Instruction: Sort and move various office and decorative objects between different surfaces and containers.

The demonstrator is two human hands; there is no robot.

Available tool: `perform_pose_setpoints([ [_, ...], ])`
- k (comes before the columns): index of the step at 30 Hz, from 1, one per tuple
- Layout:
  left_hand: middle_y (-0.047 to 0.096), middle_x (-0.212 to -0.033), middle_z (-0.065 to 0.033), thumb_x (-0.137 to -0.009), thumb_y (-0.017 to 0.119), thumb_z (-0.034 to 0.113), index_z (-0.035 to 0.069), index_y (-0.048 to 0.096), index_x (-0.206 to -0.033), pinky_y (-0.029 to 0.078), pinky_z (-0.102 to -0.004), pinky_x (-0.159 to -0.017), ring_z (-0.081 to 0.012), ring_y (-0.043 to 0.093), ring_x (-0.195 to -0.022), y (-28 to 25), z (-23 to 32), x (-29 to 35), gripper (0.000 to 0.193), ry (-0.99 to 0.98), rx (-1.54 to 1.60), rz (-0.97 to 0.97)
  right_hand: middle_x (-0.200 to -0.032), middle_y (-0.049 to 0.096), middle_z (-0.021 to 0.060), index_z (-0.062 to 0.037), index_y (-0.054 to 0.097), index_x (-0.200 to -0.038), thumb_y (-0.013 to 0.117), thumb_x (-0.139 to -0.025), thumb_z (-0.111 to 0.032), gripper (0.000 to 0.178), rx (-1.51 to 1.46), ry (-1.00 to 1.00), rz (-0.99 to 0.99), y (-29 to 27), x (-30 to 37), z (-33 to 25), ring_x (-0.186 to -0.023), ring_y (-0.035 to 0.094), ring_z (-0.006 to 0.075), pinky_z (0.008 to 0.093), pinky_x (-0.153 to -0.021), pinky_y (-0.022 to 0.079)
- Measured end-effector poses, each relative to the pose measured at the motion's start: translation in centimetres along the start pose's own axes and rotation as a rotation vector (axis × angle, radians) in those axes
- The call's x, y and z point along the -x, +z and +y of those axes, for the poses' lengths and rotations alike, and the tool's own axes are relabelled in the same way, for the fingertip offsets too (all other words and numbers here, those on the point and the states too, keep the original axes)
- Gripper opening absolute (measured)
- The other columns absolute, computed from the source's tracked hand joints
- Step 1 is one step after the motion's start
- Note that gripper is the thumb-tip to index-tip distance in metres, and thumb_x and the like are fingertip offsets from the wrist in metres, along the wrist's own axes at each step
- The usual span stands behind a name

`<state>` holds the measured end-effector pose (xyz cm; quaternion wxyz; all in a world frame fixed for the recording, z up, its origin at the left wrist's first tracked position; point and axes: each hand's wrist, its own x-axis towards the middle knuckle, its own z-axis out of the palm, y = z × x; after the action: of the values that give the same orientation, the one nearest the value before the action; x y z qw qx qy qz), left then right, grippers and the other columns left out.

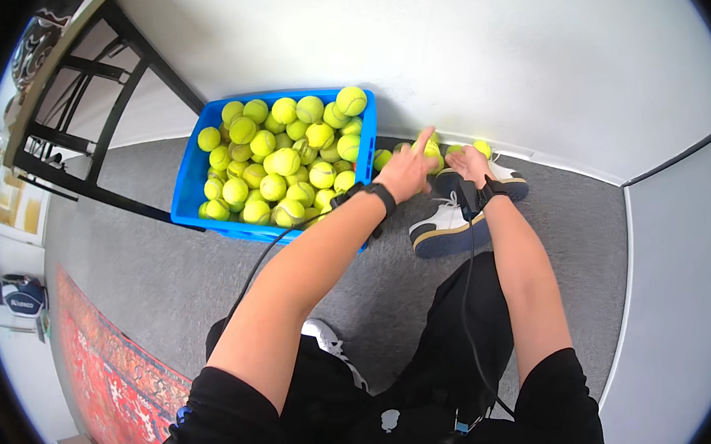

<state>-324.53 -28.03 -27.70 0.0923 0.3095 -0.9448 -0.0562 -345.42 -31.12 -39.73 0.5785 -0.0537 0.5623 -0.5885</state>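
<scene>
On the floor [574,242] by the wall [526,50], R of the blue bin [189,183] heaped w/ tennis balls [286,161], loose balls [434,154] lie near the shoes [455,236]. L hand [408,172] has fingers spread beside one; R hand [470,165] is cupped, palm up; can't tell if either grips. Risk: a nudged ball could roll behind the shoes; L forearm [328,239] bumping the bin might spill top balls.

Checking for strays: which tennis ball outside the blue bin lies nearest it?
The tennis ball just right of the blue bin; the other visible loose balls lie farther right.
</scene>
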Motion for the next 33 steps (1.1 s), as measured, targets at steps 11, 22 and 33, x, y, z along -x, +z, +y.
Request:
perform_pose_setpoints([
  [11, 0.033, -0.130, -0.0204, -0.082, 0.059, 0.026, 0.012, 0.049, -0.111, 0.046, -0.0426, -0.082, -0.0388, 0.056, -0.091, -9.9, -12.1, 4.7, 0.033, -0.266, -0.011, 0.099, -0.093, 0.060, 0.0084, -0.0014, 0.052, -0.099, 0.047, -0.090, -0.026, 0.027, 0.326, -0.381, -0.422, 11.9, 6.8, 0.9, -0.079, 0.058, 0.0157, 0.0292, -0.059, 0.052],
  [22, 0.058, -0.106, -0.0169, -0.074, 0.063, 0.040, 0.010, 0.049, -0.119, 0.046, -0.0389, -0.078, -0.0282, 0.058, -0.092, -9.4, -14.2, 9.2, 0.056, -0.459, -0.131, -0.740, -0.087, 0.065, 0.0132, -0.0055, 0.061, -0.094, 0.060, -0.076, -0.024, 0.026, 1.350, -0.855, -1.003, 17.7, 13.4, 6.0, -0.078, 0.063, 0.0278, 0.0352, -0.069, 0.049],
  [33, 0.063, -0.094, -0.0139, -0.079, 0.058, 0.028, 0.006, 0.058, -0.101, 0.048, -0.0369, -0.077, -0.0298, 0.060, -0.088, -8.0, -13.3, 5.7, 0.032, -0.418, 0.270, 0.069, -0.087, 0.064, 0.0164, -0.0072, 0.064, -0.093, 0.056, -0.072, -0.045, 0.044, 1.990, -0.727, -1.143, 18.3, 15.0, 9.7, -0.082, 0.061, 0.0323, 0.0401, -0.072, 0.048],
])
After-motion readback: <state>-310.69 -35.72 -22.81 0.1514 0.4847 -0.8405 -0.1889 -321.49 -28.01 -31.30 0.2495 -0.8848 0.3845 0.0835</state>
